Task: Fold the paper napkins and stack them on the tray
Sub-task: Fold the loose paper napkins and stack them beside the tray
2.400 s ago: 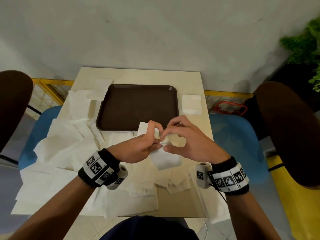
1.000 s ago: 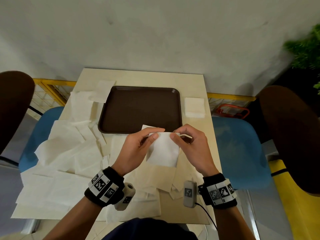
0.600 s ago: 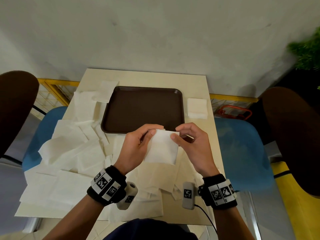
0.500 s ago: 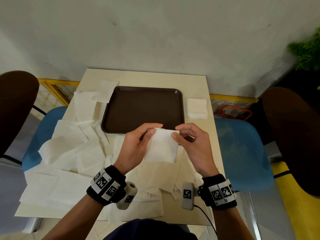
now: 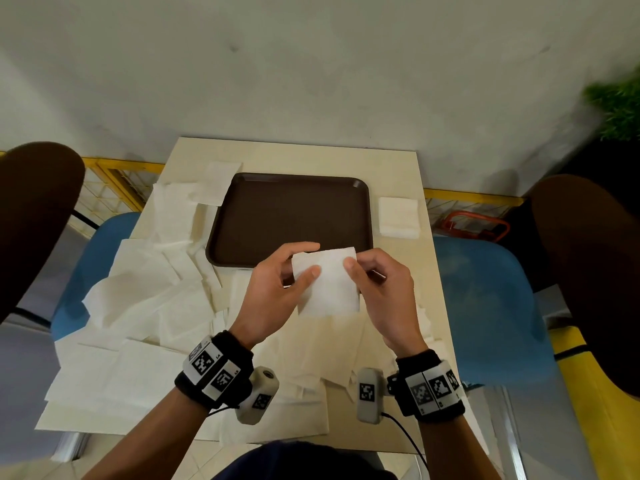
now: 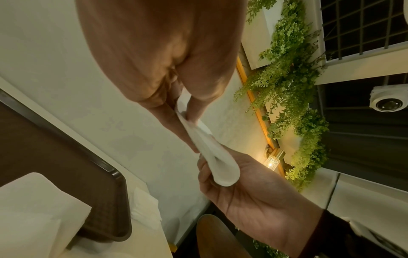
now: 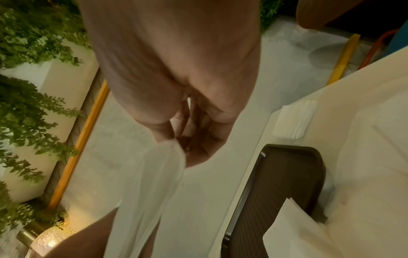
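Bare brown rectangular plastic tray (image 5: 291,216), nothing stacked yet. Loose white paper napkins (image 5: 149,292) spread left. Folded white paper napkin (image 5: 327,285), crumpled moments ago, now flattened square, lifted near tray edge. Left hand (image 5: 277,292), right hand (image 5: 381,292) pinching its top corners. Probably ready for placing.

Black wristbands (image 5: 214,372) ring both bare forearms, each carrying white panels printed with black square codes. A pale grey camera pod (image 5: 257,394) hangs under each wrist, a thin black cable (image 5: 405,433) trailing from the right one.
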`<state>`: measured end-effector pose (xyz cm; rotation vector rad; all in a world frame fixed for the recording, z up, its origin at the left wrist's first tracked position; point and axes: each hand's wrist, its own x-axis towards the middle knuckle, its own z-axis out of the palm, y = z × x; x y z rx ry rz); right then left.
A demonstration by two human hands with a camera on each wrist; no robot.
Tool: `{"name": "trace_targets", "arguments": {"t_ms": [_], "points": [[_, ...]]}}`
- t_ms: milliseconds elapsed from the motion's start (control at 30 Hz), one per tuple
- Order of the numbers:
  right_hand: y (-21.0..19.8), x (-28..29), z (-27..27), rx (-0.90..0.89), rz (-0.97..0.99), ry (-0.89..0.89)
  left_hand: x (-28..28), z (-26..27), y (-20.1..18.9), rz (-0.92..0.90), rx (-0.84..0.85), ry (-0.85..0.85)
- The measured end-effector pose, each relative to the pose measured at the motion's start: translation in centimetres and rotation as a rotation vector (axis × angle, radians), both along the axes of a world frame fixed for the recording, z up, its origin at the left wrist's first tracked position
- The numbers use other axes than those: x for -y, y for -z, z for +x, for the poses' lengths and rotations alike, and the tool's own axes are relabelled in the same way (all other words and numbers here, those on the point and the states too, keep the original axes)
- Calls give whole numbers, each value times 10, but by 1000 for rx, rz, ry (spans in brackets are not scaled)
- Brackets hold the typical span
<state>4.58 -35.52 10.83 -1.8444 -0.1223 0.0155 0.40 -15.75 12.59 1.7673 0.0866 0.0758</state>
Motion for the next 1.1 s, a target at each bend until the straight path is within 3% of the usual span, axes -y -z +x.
{"name": "trace_targets", "arguments": {"t_ms": [267,433,567,733,933,1100], "points": [[-1,-10,2,192,-181,22,5,1,7,44,-55,18],[1,0,11,207,-232,-51,1,17,1,53,-93,23],[-1,7,16,245,-257,-200,5,38,-11,139,-6,119],[4,18,29,286,-318,-246,16,64,-6,247,116,196],[10,53,45,234,-379,-229,28,90,6,249,158,69],[11,89,64,145,-250,-18,40,112,13,156,131,-84]]}}
